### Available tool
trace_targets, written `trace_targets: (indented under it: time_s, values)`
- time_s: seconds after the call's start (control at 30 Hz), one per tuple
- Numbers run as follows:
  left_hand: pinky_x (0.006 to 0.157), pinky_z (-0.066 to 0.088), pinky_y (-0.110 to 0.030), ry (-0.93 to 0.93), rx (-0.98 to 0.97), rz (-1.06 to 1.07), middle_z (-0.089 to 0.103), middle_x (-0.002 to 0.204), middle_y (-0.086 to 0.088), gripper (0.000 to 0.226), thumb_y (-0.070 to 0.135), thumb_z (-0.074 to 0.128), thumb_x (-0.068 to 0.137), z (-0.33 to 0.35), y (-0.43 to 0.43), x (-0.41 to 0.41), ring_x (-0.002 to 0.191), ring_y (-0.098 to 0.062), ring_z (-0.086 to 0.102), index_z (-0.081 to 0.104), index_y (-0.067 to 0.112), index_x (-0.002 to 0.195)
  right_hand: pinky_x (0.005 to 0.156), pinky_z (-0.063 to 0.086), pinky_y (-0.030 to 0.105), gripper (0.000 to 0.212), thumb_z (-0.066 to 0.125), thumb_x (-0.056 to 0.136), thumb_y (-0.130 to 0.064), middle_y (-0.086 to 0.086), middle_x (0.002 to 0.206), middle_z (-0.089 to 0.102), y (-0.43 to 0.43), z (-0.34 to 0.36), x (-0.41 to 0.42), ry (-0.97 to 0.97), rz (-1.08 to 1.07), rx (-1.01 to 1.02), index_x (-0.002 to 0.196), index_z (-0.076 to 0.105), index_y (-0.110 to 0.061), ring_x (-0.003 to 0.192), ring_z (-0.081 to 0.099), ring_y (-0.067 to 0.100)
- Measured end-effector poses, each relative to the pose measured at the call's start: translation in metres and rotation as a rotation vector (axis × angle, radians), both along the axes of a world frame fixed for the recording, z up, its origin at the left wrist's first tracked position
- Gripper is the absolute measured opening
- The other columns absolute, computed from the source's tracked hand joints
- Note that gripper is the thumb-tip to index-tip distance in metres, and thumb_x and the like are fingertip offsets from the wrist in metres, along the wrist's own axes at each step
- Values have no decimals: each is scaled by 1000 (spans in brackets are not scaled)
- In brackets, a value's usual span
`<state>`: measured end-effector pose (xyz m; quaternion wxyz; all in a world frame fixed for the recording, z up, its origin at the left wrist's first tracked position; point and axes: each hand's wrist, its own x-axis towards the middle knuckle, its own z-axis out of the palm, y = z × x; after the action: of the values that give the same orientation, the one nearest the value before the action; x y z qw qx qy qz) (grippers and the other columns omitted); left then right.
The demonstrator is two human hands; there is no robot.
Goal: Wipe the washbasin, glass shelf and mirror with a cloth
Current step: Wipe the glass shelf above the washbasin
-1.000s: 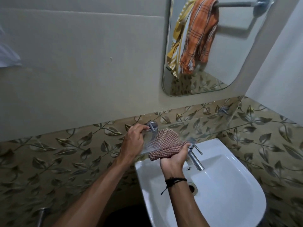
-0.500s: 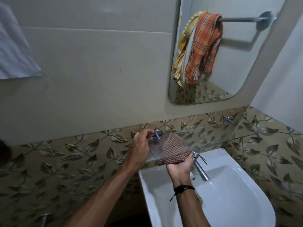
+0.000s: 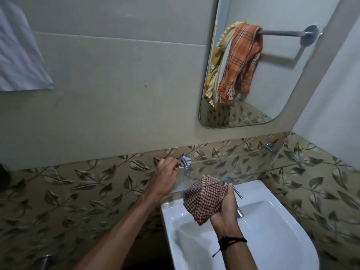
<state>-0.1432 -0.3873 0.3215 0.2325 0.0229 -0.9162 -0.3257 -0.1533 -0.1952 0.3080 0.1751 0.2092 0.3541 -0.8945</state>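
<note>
Under the glass shelf (image 3: pixel 224 170): my right hand (image 3: pixel 224 207) bunches the cloth (image 3: pixel 204 201), now dropped below its front edge; my left hand (image 3: pixel 165 178) pinches the bracket (image 3: pixel 185 162); underside next, I judge.

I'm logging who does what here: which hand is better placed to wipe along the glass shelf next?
Right. The right hand already holds the checked cloth against the glass shelf, while the left hand pinches the shelf's chrome bracket.
</note>
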Motion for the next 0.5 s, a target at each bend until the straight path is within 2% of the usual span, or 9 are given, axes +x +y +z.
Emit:
trace_targets:
  time_s: [0.1,0.17,0.23,0.3,0.4,0.5]
  values:
    - [92,41,-31,-35,54,-41,60,112,12,18,17,53,101,7,3,5,109,-9,45,66,22,111,77,55,39,58,45,100,-57,15,99,76,17,2,5,-27,-83,122,118,66,-6,96,67,34]
    - [93,39,-31,-55,71,-75,59,116,11,19,21,52,101,9,6,13,112,-8,45,65,23,115,75,56,38,56,50,98,-57,15,104,73,25,7,9,-20,-182,257,110,67,-5,93,69,33]
    - [92,35,-28,-84,6,-113,56,123,13,21,25,51,102,8,10,21,116,-4,41,62,24,120,72,57,37,50,51,99,-54,13,97,73,33,24,10,72,-262,355,95,68,-7,83,70,29]
    - [92,33,-27,-105,-43,-127,53,127,14,24,27,52,102,7,12,24,116,-1,37,60,25,124,66,58,36,47,52,100,-51,9,88,72,38,51,7,209,-272,379,89,68,-8,75,71,25]
    - [97,38,-30,-94,12,-120,53,128,14,32,29,54,101,9,11,23,120,-5,43,56,26,133,64,59,35,47,54,100,-47,12,88,76,41,88,-14,394,-124,383,96,72,-4,77,74,24]
    - [102,43,-36,-70,157,-99,51,128,16,40,34,54,101,11,9,22,121,-9,50,50,30,140,77,59,38,51,56,99,-46,16,98,76,34,106,-44,421,160,435,107,73,1,88,73,28]
